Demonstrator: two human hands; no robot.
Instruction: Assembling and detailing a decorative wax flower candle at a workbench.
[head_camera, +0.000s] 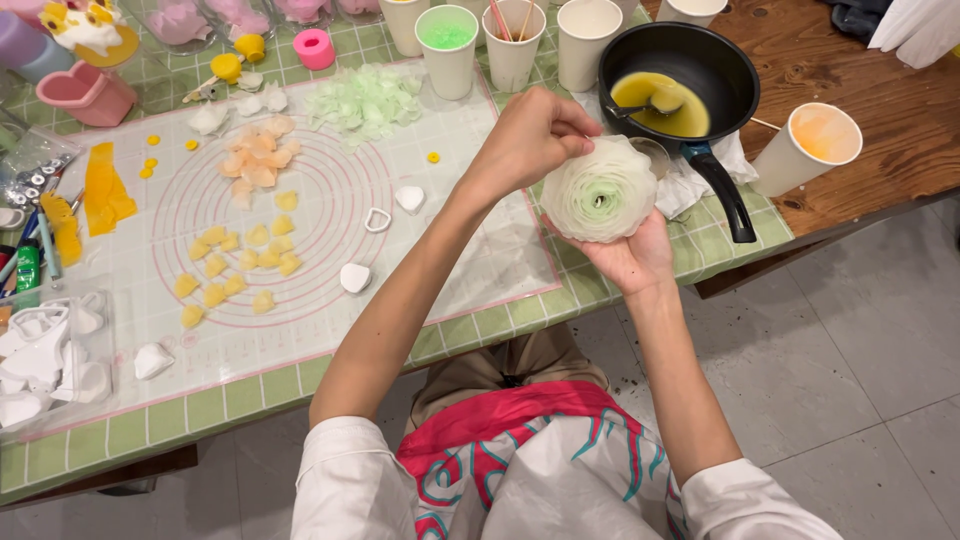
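My right hand (632, 258) cups a round white wax flower (600, 190) with a pale green centre, held from below over the table's front edge. My left hand (530, 135) reaches across and pinches the flower's upper rim at the outer petals. Behind the flower stands a black frying pan (700, 60) with yellow melted wax and a spoon in it, its handle pointing toward me.
A translucent work mat (300, 310) carries yellow, peach and pale green wax petals and small heart-shaped cutters. Paper cups (447, 45) line the far edge, one orange-filled cup (812, 145) sits right of the pan. Moulds and tools crowd the left side.
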